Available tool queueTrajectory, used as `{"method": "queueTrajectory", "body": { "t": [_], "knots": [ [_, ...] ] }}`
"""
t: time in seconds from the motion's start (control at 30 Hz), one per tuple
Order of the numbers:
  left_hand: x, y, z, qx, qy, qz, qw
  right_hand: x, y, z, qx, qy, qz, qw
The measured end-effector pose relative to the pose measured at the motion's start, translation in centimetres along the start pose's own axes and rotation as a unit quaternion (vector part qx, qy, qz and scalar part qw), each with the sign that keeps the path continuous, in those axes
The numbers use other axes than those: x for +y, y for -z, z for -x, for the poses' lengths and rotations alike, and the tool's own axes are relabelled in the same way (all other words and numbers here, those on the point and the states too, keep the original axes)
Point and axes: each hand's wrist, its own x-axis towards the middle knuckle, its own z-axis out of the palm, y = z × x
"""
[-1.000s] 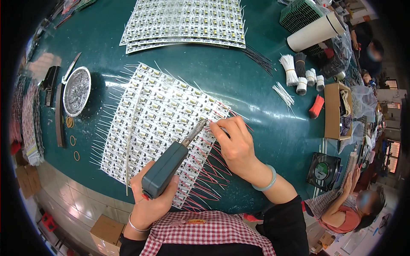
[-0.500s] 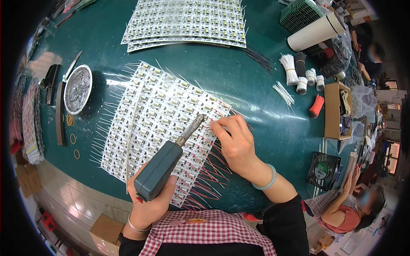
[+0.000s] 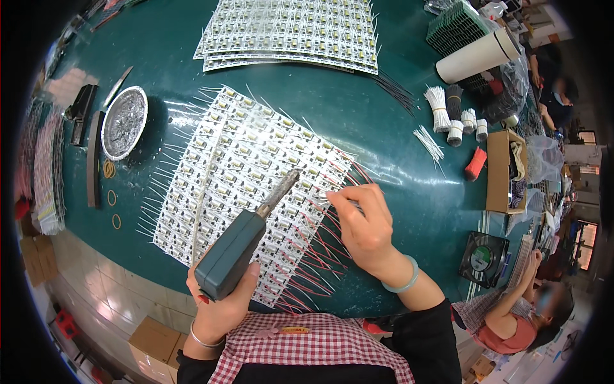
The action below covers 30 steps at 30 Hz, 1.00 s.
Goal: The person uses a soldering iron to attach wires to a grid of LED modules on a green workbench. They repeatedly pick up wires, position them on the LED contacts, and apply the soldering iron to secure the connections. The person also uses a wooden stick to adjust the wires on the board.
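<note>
My left hand point(image 3: 225, 310) is wrapped round the dark green body of a soldering gun point(image 3: 234, 246). Its metal tip points up and to the right, over a white panel of small circuit boards point(image 3: 246, 150) on the table. At the panel's right edge, my right hand point(image 3: 368, 224) pinches a thin wire whose colour I cannot make out between thumb and forefinger. Red and white wires point(image 3: 320, 246) stick out along that edge, below my right hand. More white wires fringe the panel's left side, and a pale cord point(image 3: 208, 173) lies across it.
A stack of similar panels point(image 3: 291, 38) lies at the far side. On the left are a silver bowl point(image 3: 144, 121) and rubber bands point(image 3: 112, 198). To the right are wire bundles point(image 3: 437, 109), a white cylinder point(image 3: 476, 57), a cardboard box point(image 3: 502, 173) and a fan point(image 3: 484, 257). Two people sit beyond.
The soldering gun's tip has shifted slightly left, away from my right fingers. My right hand has moved a little down and to the right, still pinching. The whole view has shifted slightly.
</note>
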Motion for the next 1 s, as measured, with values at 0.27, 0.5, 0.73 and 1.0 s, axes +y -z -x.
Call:
{"method": "queueTrajectory", "body": {
  "t": [0.27,0.5,0.73,1.0],
  "knots": [
    [-0.4,0.3,0.1,-0.040,-0.068,-0.031,0.996,-0.5,-0.8,-0.1,-0.030,-0.021,0.005,0.999],
    [-0.1,0.2,-0.1,-0.074,-0.063,-0.027,0.995,-0.4,-1.0,0.1,-0.042,-0.026,0.018,0.999],
    [-0.4,-0.1,0.0,-0.065,-0.045,-0.036,0.996,-0.5,-1.1,0.2,-0.048,-0.029,0.026,0.998],
    [-0.3,0.0,-0.1,-0.078,-0.070,-0.076,0.992,-0.5,-0.9,0.1,-0.055,-0.029,0.035,0.997]
  ]
}}
